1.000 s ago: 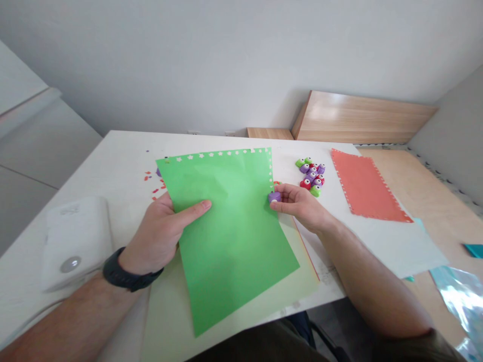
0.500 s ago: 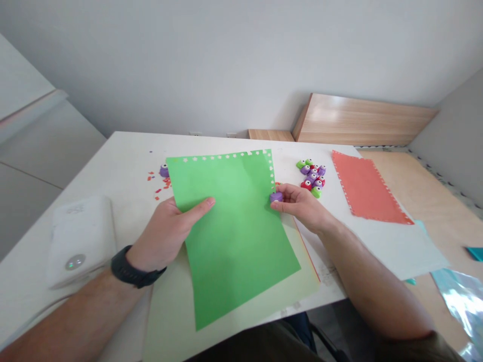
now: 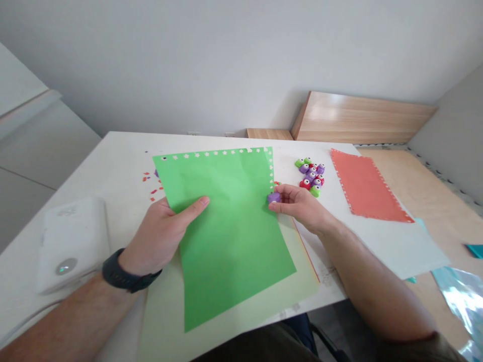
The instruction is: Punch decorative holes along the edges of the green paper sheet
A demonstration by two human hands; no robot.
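A green sheet of paper (image 3: pixel 230 236) is raised and tilted above the table, with star-shaped holes along its top edge and down the upper right edge. My left hand (image 3: pixel 169 226) grips its left side, thumb on the front and the fingers hidden behind. In my right hand (image 3: pixel 298 203) is a small purple craft punch (image 3: pixel 274 198), pinched between thumb and fingers at the paper's right edge, just below the lowest hole. Part of another purple punch (image 3: pixel 156 173) shows behind the paper's left edge.
Several green, purple and red punches (image 3: pixel 311 173) cluster at the back right. An orange-red sheet (image 3: pixel 372 188) with punched edges lies further right. Pale sheets (image 3: pixel 302 281) lie under the green paper. A white device (image 3: pixel 73 241) with a cable stands left, near scattered orange-red scraps (image 3: pixel 154 193).
The green paper's left side has swung leftward with my left hand, now covering most of the purple punch behind it. My right hand and its punch have barely shifted.
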